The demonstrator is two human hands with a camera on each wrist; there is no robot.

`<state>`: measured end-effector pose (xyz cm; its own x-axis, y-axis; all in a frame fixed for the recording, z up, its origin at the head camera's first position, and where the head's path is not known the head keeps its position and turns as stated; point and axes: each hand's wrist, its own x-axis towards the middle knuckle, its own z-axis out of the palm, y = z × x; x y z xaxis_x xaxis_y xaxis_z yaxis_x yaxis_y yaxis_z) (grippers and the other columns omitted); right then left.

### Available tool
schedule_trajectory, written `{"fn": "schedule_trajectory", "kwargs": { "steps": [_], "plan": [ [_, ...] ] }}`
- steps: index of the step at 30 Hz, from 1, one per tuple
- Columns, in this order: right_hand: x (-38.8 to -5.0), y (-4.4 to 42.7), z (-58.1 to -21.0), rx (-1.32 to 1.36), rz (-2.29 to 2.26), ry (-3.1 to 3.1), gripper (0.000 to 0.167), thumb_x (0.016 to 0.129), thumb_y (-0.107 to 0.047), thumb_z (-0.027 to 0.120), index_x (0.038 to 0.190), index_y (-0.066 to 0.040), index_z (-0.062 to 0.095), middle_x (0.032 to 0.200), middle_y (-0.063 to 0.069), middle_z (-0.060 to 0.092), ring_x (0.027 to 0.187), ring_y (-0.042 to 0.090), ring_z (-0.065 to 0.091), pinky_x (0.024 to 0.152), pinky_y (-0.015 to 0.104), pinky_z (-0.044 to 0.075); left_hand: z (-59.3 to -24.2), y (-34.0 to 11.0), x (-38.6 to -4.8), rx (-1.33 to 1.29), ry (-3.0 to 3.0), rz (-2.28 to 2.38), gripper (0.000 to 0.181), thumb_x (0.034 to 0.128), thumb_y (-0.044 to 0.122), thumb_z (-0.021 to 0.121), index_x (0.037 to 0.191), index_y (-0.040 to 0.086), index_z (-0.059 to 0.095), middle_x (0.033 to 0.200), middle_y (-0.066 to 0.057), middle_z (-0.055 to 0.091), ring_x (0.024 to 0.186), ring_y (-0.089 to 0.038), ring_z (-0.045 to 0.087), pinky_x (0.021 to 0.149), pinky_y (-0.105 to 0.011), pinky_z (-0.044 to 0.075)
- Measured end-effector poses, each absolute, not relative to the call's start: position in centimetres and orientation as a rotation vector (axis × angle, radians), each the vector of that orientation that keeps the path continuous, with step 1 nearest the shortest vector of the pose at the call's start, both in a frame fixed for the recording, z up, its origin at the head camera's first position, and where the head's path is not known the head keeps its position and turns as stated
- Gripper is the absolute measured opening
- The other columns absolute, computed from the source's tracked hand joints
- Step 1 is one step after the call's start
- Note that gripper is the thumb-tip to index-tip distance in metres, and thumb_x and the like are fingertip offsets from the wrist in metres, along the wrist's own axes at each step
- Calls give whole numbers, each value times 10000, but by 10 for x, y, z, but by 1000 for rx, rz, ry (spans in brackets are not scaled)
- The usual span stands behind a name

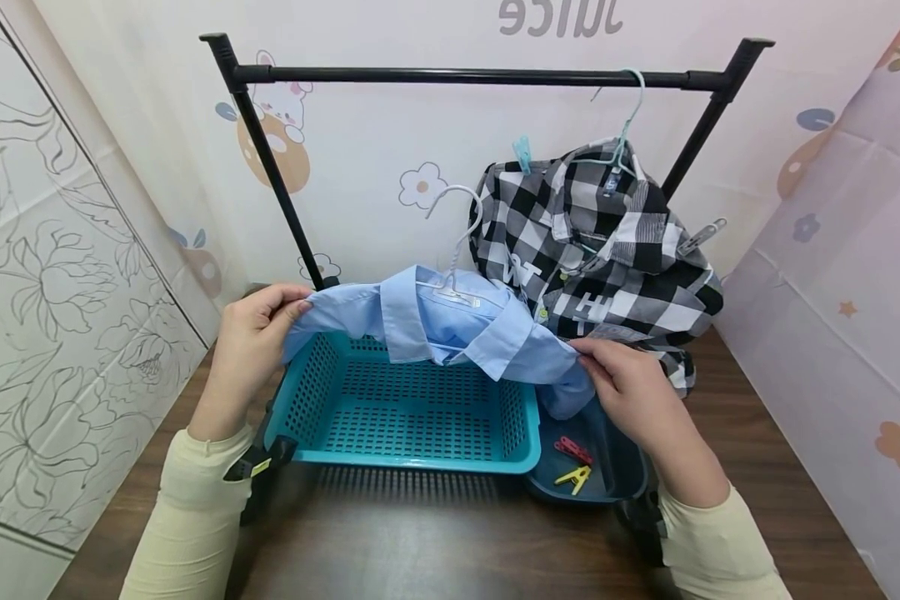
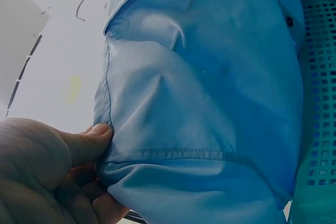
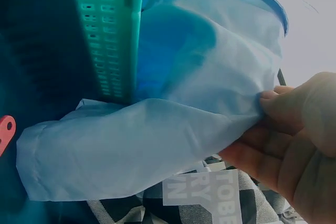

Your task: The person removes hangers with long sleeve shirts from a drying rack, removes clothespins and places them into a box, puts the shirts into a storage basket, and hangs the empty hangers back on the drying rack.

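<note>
A light blue shirt (image 1: 450, 325) on a white hanger (image 1: 456, 250) is held up over the teal basket (image 1: 420, 463). My left hand (image 1: 251, 346) pinches its shoulder at the left, thumb on top of the cloth; the left wrist view shows the same hand (image 2: 58, 166) at the shoulder seam of the shirt (image 2: 173, 93). At the other shoulder my right hand (image 1: 637, 392) pinches the cloth between thumb and fingers. In the right wrist view the right hand (image 3: 294, 135) grips the shirt (image 3: 131, 150), whose sleeve hangs down. The hanger's hook stands free below the rod.
A black rack's rod (image 1: 450, 75) spans the back. On it, at the right, hangs a black-and-white checked shirt (image 1: 607, 242) with a blue clip (image 1: 522, 155) and a grey clip (image 1: 702, 237). A dark tray (image 1: 592, 497) holds a red clip (image 1: 573, 450) and a yellow clip (image 1: 574, 477).
</note>
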<state>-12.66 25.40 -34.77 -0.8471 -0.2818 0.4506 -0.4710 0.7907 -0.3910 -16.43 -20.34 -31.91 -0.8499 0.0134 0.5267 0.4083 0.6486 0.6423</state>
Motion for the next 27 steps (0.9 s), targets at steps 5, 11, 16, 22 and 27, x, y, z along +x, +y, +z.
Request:
{"fn": "schedule_trajectory", "kwargs": {
  "steps": [5,11,16,22,27],
  "plan": [
    [-127,251,-348,559,677,-2564,239,946,68,668,1157,-36,709,1055,159,747,830,274,704,750,497,610,-319,-204,-166,-356,-2377,-1109,172,1019,168,649,1101,67,763,1055,-100,756,795,-148,611,663,-108,456],
    [-127,248,-348,469,660,-2537,181,960,53,656,1123,-7,707,1024,190,744,760,279,668,705,510,609,-320,-204,-167,-379,-2399,-1154,164,1018,174,654,1101,77,758,1028,-77,744,788,-121,587,653,-134,452],
    [-127,247,-347,383,677,-2523,162,979,35,637,1124,8,706,1045,217,742,768,307,677,719,539,600,-319,-204,-168,-425,-2447,-1168,186,1032,184,635,1129,68,742,1026,-98,738,793,-166,607,662,-126,477],
    [-127,249,-348,316,690,-2474,140,988,30,622,1104,12,700,1035,226,740,777,332,681,710,554,586,-319,-212,-169,-402,-2509,-1167,243,1048,257,608,1175,86,725,1045,-84,723,821,-181,620,678,-150,502],
    [-128,252,-348,317,689,-2436,145,977,44,632,1104,16,696,1034,230,740,798,351,689,718,562,577,-317,-218,-168,-364,-2534,-1158,265,1044,307,612,1158,101,733,1041,-68,728,819,-174,621,669,-179,504]
  ]
}}
